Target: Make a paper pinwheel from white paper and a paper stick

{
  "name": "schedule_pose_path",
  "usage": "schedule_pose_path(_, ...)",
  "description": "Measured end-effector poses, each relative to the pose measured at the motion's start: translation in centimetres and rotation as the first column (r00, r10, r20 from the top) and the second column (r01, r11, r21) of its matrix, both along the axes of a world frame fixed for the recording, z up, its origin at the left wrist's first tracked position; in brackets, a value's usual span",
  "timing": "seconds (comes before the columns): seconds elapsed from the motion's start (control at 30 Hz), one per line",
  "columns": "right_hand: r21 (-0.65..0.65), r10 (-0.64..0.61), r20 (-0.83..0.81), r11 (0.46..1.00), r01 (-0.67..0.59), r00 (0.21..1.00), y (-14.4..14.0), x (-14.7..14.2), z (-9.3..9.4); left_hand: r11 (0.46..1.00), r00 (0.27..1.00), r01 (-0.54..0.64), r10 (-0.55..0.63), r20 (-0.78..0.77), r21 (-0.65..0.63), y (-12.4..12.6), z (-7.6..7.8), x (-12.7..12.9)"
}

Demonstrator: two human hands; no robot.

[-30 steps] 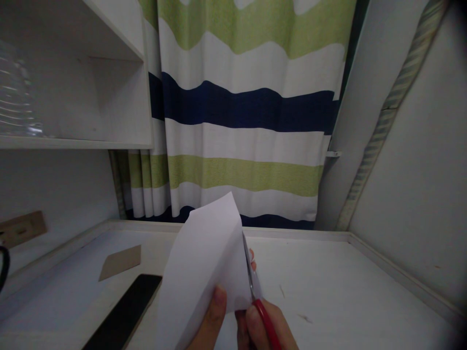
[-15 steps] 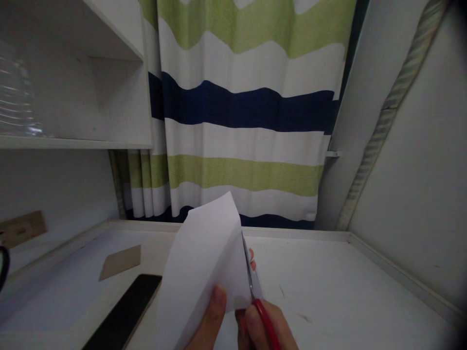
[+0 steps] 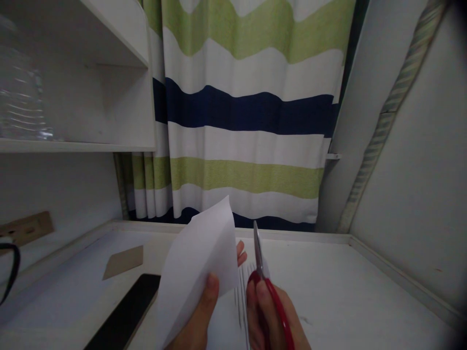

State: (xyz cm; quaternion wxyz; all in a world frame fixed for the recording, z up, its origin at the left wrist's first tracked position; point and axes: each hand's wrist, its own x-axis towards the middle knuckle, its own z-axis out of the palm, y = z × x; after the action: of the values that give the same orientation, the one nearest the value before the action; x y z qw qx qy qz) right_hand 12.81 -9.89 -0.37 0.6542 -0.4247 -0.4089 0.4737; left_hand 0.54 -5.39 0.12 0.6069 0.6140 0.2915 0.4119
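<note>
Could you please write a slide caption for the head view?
Left hand holding white paper, right hand holding red-handled scissors beside it, over a white desk.

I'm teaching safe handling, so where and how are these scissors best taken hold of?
By the red handles, I'd say, coming from the near side, as the right hand holds them. The metal blades point up and away toward the striped curtain, leaving the handles nearest the person; a reach from the far side would likely meet the tip first.
</note>
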Motion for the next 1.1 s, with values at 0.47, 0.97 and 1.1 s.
schedule_pose_path(0.47,-0.239,-0.128,-0.15,0.967,0.09,0.98,2.4,16.1,-6.6,0.779,0.935,-0.235,0.344,0.083,-0.581,1.2,-8.4,-7.0)
schedule_pose_path(0.97,-0.239,0.048,0.476,0.968,0.077,0.878,1.5,12.3,-10.2,0.728,0.634,-0.123,0.58,-0.512,0.674,-2.8,-9.1,-11.5)
schedule_pose_path(1.1,-0.163,0.177,0.77,0.983,-0.079,0.613,1.1,8.1,-9.2,0.789,0.46,0.382,0.29,-0.839,0.482,-2.9,-9.7,-10.9)
